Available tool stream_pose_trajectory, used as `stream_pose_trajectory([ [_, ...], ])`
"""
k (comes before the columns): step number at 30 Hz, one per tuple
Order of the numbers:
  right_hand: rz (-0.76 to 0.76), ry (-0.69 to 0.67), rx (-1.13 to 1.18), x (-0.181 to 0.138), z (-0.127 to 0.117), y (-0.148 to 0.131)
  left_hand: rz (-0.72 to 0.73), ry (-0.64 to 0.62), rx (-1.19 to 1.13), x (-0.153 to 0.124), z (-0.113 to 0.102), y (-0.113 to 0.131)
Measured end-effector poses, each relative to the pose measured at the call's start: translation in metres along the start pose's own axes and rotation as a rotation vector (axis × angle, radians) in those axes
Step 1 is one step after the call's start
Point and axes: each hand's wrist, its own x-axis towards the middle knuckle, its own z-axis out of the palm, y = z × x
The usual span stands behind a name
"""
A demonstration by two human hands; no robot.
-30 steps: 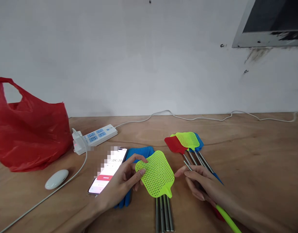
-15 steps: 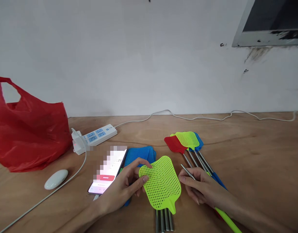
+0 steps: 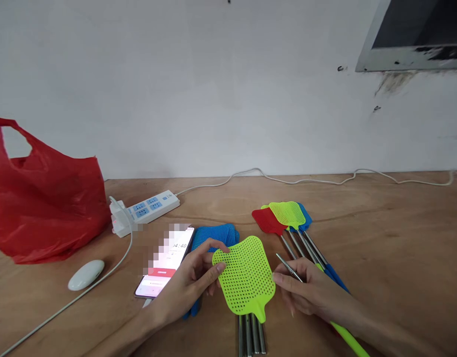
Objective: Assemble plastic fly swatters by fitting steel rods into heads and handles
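My left hand [image 3: 200, 277] pinches the upper left edge of a yellow-green fly swatter head [image 3: 247, 275], a perforated paddle with its short socket pointing down toward me. In my right hand [image 3: 310, 285] is a thin metal rod [image 3: 288, 266] with a yellow-green handle [image 3: 349, 339] coming out below the wrist; its tip points up and left, apart from the socket. The right fingers are close to the paddle's right edge. Several bare metal rods [image 3: 253, 339] lie under the paddle. Blue swatter heads [image 3: 215, 235] are stacked behind my left hand, partly hidden by it.
Swatters with red [image 3: 267, 220], yellow-green [image 3: 288, 213] and blue heads lie fanned at the right. A lit phone [image 3: 165, 267], white power strip [image 3: 150, 208], white mouse-shaped object [image 3: 86, 275] and red plastic bag [image 3: 50, 208] are on the left. A white cable [image 3: 310, 181] runs along the wall.
The yellow-green swatter head has shifted slightly up and left. My right fingers have come nearer its right edge, still holding the rod. The other things stay put.
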Motion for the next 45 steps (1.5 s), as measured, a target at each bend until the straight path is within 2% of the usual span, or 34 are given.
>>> stream_pose_trajectory([
  [6,-0.073,0.086,0.078,0.003,-0.002,0.002,0.036,-0.006,-0.011,-0.002,0.005,0.002],
  [10,-0.026,0.042,0.098,0.002,-0.002,-0.001,0.001,-0.030,0.032,0.000,0.003,0.001],
  [12,-0.025,0.026,0.129,0.002,-0.003,-0.004,0.003,0.038,0.049,0.004,-0.002,0.001],
  [17,-0.037,0.014,0.204,0.004,-0.011,-0.009,0.010,0.355,0.206,0.014,-0.026,-0.002],
  [19,-0.008,0.006,0.225,0.004,-0.013,-0.011,0.013,0.421,0.325,0.016,-0.033,-0.004],
  [22,0.011,0.033,0.235,0.001,-0.011,-0.013,0.008,0.446,0.558,0.017,-0.040,-0.007],
  [26,0.032,0.045,0.199,-0.002,-0.007,-0.013,0.026,0.446,0.925,0.015,-0.041,-0.012],
  [31,0.039,0.038,0.168,0.000,-0.007,-0.013,0.033,0.417,1.121,0.013,-0.040,-0.012],
  [35,0.018,0.013,0.199,-0.001,-0.007,-0.012,0.115,0.399,1.177,0.012,-0.035,-0.009],
  [40,0.045,0.006,0.236,-0.003,-0.007,-0.012,0.286,0.290,1.136,0.011,-0.028,-0.010],
  [43,0.049,0.005,0.231,-0.003,-0.007,-0.013,0.285,0.245,1.096,0.010,-0.026,-0.013],
  [45,0.038,0.060,0.228,-0.002,-0.009,-0.014,0.256,0.224,1.079,0.009,-0.026,-0.014],
])
